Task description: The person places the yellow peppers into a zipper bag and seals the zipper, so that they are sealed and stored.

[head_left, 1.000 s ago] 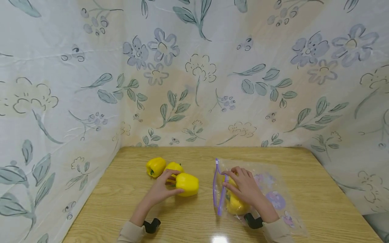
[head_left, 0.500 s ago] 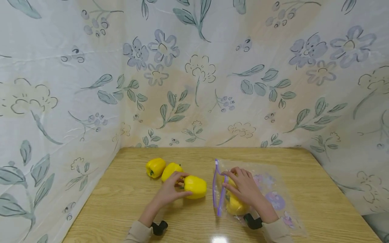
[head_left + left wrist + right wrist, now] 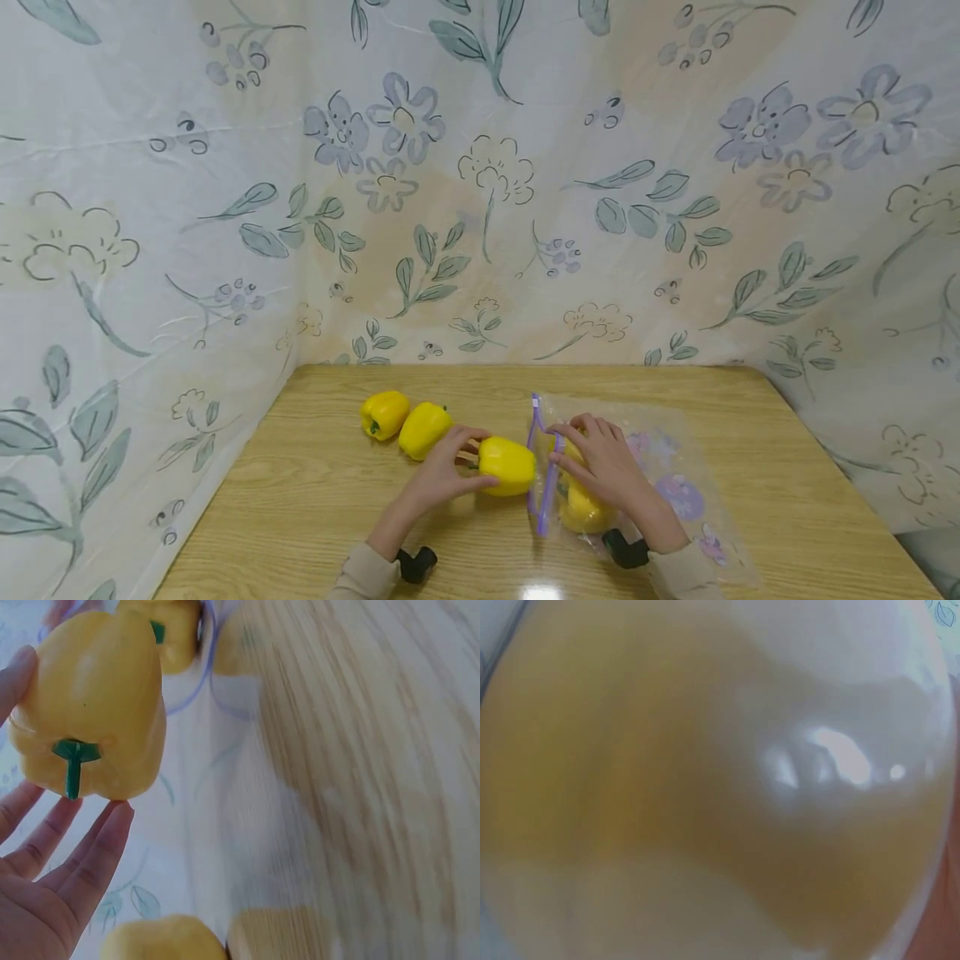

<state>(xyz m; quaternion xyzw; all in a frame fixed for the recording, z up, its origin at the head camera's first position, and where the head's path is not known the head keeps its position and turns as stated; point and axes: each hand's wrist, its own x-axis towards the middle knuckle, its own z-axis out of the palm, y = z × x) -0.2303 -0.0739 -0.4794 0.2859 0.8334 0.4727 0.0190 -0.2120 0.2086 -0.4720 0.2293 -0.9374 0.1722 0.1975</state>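
- grips a yellow pepper (image 3: pixel 507 467) in the left hand (image 3: pixel 448 475), around its stem end, at the left-facing mouth of a clear bag (image 3: pixel 678 494)
- holds the bag's purple rim (image 3: pixel 548 504) with the right hand (image 3: pixel 603 458) (over a bagged pepper (image 3: pixel 588 507))
- has two loose peppers (image 3: pixel 425 431) lying farther left, on the wooden table (image 3: pixel 300 508)

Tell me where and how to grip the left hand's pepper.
Likely best across the body near its stem, coming from the left, as the left hand does: the yellow pepper is sideways, stem toward the palm, so the grasp spans its width and its blunt end faces the plastic bag.
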